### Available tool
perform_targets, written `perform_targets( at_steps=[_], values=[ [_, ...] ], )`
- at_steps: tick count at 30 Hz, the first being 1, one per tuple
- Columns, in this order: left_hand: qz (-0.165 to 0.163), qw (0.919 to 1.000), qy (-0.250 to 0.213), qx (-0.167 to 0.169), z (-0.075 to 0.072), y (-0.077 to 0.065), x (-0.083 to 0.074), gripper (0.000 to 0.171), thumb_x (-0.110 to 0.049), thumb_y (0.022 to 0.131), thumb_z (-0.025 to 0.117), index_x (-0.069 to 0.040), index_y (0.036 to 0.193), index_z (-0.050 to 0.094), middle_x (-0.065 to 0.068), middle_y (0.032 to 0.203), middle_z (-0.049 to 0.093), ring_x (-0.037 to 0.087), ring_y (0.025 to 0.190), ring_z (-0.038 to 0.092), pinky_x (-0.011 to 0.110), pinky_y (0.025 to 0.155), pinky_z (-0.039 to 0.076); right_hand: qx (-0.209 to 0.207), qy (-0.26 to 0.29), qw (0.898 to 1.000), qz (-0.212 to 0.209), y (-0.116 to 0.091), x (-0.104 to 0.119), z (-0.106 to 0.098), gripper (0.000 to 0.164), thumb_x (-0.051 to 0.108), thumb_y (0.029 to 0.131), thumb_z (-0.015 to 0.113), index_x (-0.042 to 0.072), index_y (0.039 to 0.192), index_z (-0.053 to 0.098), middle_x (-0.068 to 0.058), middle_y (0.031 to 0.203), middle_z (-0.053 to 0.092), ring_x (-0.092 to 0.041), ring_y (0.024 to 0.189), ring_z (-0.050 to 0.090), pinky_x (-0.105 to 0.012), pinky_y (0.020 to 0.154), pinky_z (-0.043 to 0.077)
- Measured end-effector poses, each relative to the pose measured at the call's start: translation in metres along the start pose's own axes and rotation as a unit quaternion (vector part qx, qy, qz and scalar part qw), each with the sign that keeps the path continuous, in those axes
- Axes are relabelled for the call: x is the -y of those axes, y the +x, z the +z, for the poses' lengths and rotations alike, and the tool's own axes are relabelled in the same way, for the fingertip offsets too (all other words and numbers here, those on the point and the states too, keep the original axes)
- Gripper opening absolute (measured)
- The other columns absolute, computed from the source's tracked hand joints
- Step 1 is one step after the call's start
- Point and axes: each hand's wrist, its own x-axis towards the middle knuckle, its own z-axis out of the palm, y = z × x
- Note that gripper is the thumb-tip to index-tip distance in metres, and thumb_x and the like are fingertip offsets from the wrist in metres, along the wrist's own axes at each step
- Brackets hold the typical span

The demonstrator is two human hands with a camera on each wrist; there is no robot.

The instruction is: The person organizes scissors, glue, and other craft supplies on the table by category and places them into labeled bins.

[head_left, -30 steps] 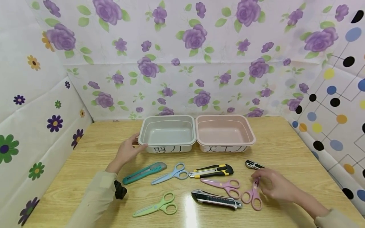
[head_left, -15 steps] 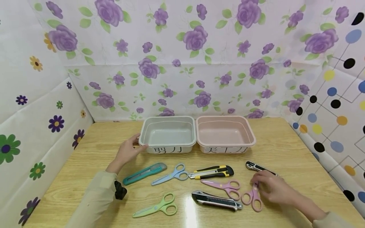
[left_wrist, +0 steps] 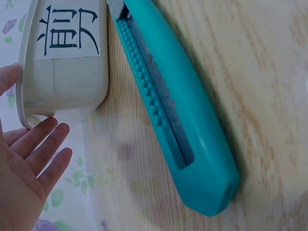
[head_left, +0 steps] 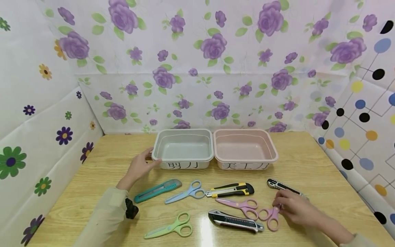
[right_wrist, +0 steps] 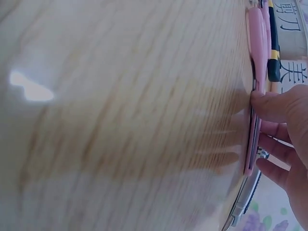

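Observation:
My left hand (head_left: 140,168) holds the left front corner of the grey bin (head_left: 186,160), thumb at its front rim and fingers at its side. In the left wrist view the fingertips (left_wrist: 61,129) sit right by the rim, and a teal utility knife (left_wrist: 178,106) lies beside the bin. My right hand (head_left: 297,207) pinches pink scissors (head_left: 272,216) by the blade end, their handle loops pointing toward the front left. The right wrist view shows the thumb on top of these scissors (right_wrist: 258,43). A black-and-white utility knife (head_left: 284,185) lies just behind the right hand, partly covered by it.
A pink bin (head_left: 245,164) adjoins the grey one, both labelled. Between the hands lie blue scissors (head_left: 188,192), green scissors (head_left: 172,226), other pink scissors (head_left: 239,204), a yellow-black utility knife (head_left: 229,189) and a black-silver one (head_left: 234,221). Patterned cloths enclose the table (head_left: 114,151).
My right hand has moved slightly left with the pink scissors, uncovering more of the small knife. The other pink scissors have shifted a little left. My left hand stays at the bin.

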Motion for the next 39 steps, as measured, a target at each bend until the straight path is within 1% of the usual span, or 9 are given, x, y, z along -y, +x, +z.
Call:
perform_targets(
  at_steps=[5,10,16,19,22,24,30,33,39],
  values=[
    [0.001,1.0,-0.001,-0.001,0.001,0.0,0.0,0.074,-0.039,0.083,0.064,0.004,0.137,0.036,0.02,0.115,0.06,0.031,0.098,0.06,0.047,0.08,0.048,0.0,0.018,1.0,-0.006,-0.002,0.001,0.001,0.032,0.004,0.063,0.075,0.023,0.087,0.062,0.014,0.086,0.05,0.002,0.074,0.046,-0.01,0.064,0.039],
    [-0.004,1.0,0.004,-0.002,0.001,-0.002,0.001,0.075,-0.039,0.083,0.064,0.004,0.136,0.035,0.021,0.115,0.059,0.032,0.099,0.06,0.048,0.081,0.048,-0.004,0.005,1.0,-0.012,-0.003,0.001,0.003,0.031,0.006,0.066,0.074,0.023,0.088,0.062,0.014,0.088,0.05,0.001,0.076,0.047,-0.012,0.066,0.041],
    [-0.007,1.0,0.001,-0.002,0.002,-0.005,0.001,0.075,-0.039,0.083,0.064,0.004,0.136,0.036,0.022,0.115,0.059,0.033,0.099,0.06,0.048,0.081,0.047,0.0,0.002,1.0,0.0,-0.005,0.003,0.002,0.03,0.005,0.068,0.073,0.023,0.089,0.061,0.015,0.089,0.05,0.002,0.077,0.047,-0.01,0.067,0.039],
    [-0.004,1.0,0.002,-0.001,0.003,-0.006,0.001,0.075,-0.039,0.083,0.064,0.005,0.136,0.035,0.023,0.115,0.059,0.033,0.099,0.06,0.048,0.081,0.048,-0.009,-0.008,1.0,0.011,-0.005,0.005,-0.001,0.03,0.005,0.068,0.072,0.024,0.089,0.061,0.015,0.09,0.05,0.001,0.079,0.047,-0.01,0.07,0.038],
    [-0.005,1.0,-0.001,-0.002,0.004,-0.006,0.001,0.074,-0.039,0.083,0.064,0.005,0.136,0.035,0.023,0.116,0.058,0.033,0.099,0.059,0.048,0.081,0.048,-0.021,-0.013,0.999,0.02,-0.002,0.005,-0.007,0.031,0.002,0.067,0.072,0.023,0.088,0.061,0.015,0.09,0.05,-0.001,0.08,0.047,-0.01,0.07,0.038],
    [-0.003,1.0,-0.001,-0.002,0.004,-0.005,0.001,0.074,-0.039,0.084,0.063,0.005,0.136,0.035,0.023,0.116,0.058,0.033,0.1,0.059,0.048,0.081,0.047,-0.028,-0.018,0.999,0.021,0.002,0.005,-0.01,0.031,0.0,0.067,0.071,0.022,0.087,0.061,0.014,0.089,0.05,-0.001,0.079,0.047,-0.01,0.07,0.038],
    [-0.001,1.0,0.002,0.0,0.004,-0.005,-0.001,0.073,-0.039,0.084,0.063,0.005,0.136,0.036,0.023,0.116,0.058,0.033,0.099,0.059,0.048,0.081,0.048,-0.031,-0.025,0.999,-0.006,0.021,0.002,-0.015,0.03,0.0,0.066,0.071,0.018,0.088,0.062,0.011,0.087,0.05,-0.002,0.077,0.046,-0.009,0.067,0.037],
    [-0.003,1.0,0.001,-0.001,0.004,-0.004,-0.002,0.073,-0.039,0.084,0.063,0.005,0.136,0.036,0.022,0.116,0.058,0.033,0.099,0.059,0.048,0.081,0.048,-0.03,-0.023,0.999,-0.022,0.035,0.002,-0.017,0.03,0.001,0.066,0.072,0.017,0.088,0.061,0.01,0.087,0.05,-0.003,0.076,0.046,-0.012,0.065,0.039],
    [-0.001,1.0,0.001,-0.008,0.001,-0.001,-0.002,0.073,-0.038,0.084,0.064,0.005,0.136,0.036,0.022,0.115,0.059,0.033,0.099,0.059,0.049,0.082,0.047,-0.032,-0.028,0.998,-0.056,0.071,0.002,-0.018,0.027,0.003,0.068,0.073,0.015,0.089,0.061,0.007,0.085,0.05,-0.005,0.075,0.045,-0.02,0.063,0.041]
  ],
)
